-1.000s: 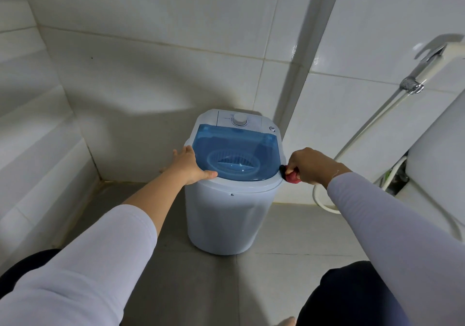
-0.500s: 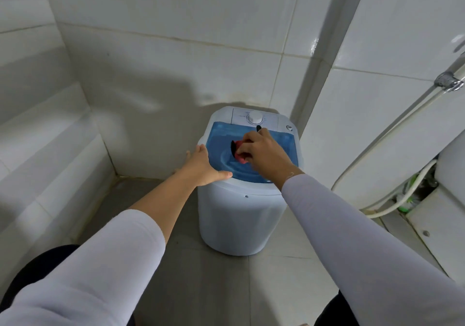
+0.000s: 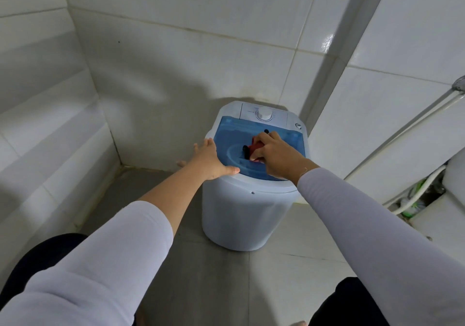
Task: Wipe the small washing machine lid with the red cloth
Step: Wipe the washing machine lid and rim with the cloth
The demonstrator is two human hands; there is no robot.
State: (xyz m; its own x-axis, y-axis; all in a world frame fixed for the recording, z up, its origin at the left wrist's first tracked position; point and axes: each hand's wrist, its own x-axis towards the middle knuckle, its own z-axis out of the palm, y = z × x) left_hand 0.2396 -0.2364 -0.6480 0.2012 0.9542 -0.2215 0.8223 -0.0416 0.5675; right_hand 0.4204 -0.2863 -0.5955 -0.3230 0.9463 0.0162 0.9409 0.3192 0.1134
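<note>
Right hand (image 3: pixel 279 159) is down on the blue lid (image 3: pixel 234 137), fingers curled tight around the red cloth (image 3: pixel 256 147), which is bunched up under the palm and pressed against the plastic near the middle of the lid. Only a bit of red and a dark edge of the cloth poke out past the knuckles. Left hand (image 3: pixel 210 159) sits on the washer's (image 3: pixel 241 215) left rim, fingers spread flat and gripping nothing, thumb lying along the front edge of the lid, bracing the tub. The lid is shut, see-through blue, with the white dial (image 3: pixel 264 114) on the panel just behind it. The washer stands on the grey floor (image 3: pixel 214 275) tucked into the corner of the white tiled walls (image 3: pixel 176 49). Both arms in pale sleeves (image 3: pixel 377 225), the left one pushed up the forearm. A hose (image 3: pixel 415 195) runs down the wall off to the right, well apart from the machine.
</note>
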